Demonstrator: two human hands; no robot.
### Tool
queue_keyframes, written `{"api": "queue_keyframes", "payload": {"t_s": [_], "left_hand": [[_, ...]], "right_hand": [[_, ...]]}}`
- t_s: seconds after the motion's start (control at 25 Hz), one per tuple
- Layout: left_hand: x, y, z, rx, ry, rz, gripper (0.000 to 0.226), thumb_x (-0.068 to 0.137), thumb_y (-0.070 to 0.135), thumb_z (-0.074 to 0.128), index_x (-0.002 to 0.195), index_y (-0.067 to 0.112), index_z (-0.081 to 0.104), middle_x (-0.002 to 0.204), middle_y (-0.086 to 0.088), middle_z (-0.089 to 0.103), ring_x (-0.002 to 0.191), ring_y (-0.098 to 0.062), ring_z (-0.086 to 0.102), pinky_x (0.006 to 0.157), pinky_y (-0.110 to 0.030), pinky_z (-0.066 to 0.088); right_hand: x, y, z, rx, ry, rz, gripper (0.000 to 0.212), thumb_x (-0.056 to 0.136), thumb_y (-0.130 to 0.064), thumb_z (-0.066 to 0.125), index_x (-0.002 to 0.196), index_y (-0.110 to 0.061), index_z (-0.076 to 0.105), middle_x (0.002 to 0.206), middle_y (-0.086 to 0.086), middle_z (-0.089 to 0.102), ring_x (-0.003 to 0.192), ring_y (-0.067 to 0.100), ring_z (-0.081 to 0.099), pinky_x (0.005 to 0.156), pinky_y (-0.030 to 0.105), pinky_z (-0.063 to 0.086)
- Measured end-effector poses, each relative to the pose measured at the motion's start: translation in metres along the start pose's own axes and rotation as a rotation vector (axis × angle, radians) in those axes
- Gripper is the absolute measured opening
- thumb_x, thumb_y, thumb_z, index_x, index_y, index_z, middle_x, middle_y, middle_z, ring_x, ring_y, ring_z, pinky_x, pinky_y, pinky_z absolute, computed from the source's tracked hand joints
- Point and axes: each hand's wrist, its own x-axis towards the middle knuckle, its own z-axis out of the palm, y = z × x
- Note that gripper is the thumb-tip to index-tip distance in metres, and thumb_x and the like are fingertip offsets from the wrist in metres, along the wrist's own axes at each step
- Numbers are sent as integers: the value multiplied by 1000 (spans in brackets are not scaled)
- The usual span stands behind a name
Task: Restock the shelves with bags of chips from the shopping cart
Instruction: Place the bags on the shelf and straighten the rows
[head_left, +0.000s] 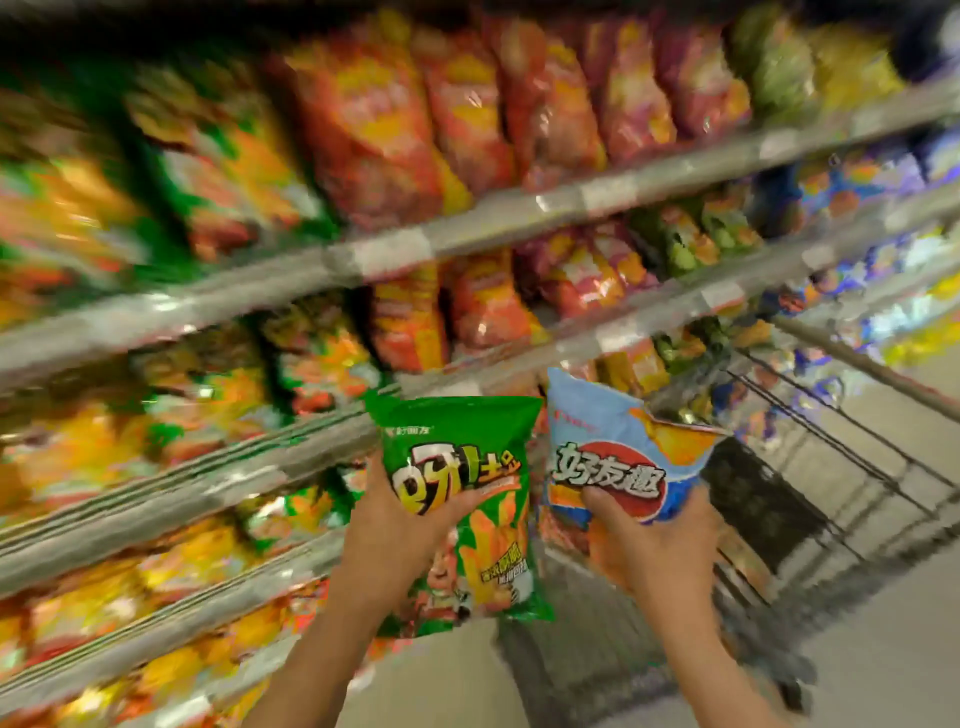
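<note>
While both bags are held up in front of the shelving (467, 228), the step in hand appears to be the carry from cart to shelf: stock is lifted clear but not yet placed. Left hand (395, 525): fingers curled round the lower left edge of the green bag (462, 467), thumb across its printed face. Right hand (649, 540): fingers and thumb pinching the lower part of the blue bag (618, 457), which sits just right of the green bag, the two nearly touching. Shopping cart (810, 499): wire basket right of and behind the blue bag, its contents too blurred to tell.

Green bag: upright, puffed, glossy, with large yellow characters and a picture of fries below; its top seal is flat. Blue bag: pale blue with a red oval bearing white characters; its upper right corner is folded forward, showing orange print.

Next move, as a judgement: each bag needs a matching row. Green packs lie on the shelves left of the green bag; blur hides whether they are the same product. Both bags should crush easily, so a light grip suits.
</note>
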Motion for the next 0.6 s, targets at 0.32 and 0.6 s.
{"api": "queue_keyframes", "payload": {"t_s": [0.32, 0.6], "left_hand": [[-71, 38, -206, -168, 321, -15, 98, 53, 70, 82, 133, 43, 34, 130, 11, 60, 114, -14, 61, 89, -30, 51], [-63, 89, -282, -430, 353, 1, 109, 57, 81, 70, 149, 40, 29, 125, 10, 65, 108, -15, 65, 90, -38, 52]], "right_hand": [[-96, -159, 115, 168, -411, -186, 86, 56, -42, 94, 127, -44, 46, 105, -28, 64, 99, 6, 64, 80, 30, 48], [-119, -263, 160, 272, -520, -346, 94, 60, -37, 94, 139, -34, 42, 115, -24, 62, 109, 13, 61, 83, 32, 44]]}}
